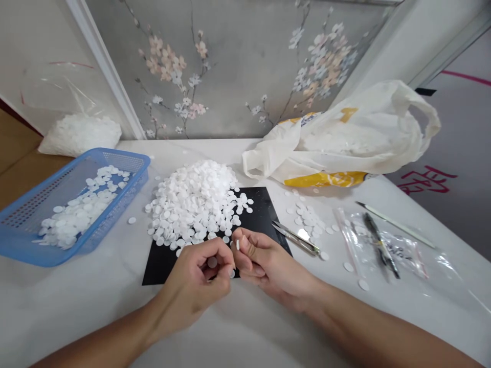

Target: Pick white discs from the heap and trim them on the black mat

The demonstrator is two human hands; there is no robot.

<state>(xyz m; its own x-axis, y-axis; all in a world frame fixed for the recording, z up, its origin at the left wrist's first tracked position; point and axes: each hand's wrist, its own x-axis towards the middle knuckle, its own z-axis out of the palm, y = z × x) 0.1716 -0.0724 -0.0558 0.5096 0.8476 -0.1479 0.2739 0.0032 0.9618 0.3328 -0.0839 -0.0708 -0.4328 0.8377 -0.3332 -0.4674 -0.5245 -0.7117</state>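
Right hand with disc, partly hiding mat, metal tool, blue basket

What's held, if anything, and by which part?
Right hand: a white disc, pinched at the fingertips, edge showing; exact contact hidden. Left hand: hold unclear.

Head view, one: worn on your head, above and behind your left hand and right hand; faces forward and down. Range: close, wide in field, your forearms running from the lower edge up to the hands. Coverage: tabletop around both hands; flowered panel beyond them.
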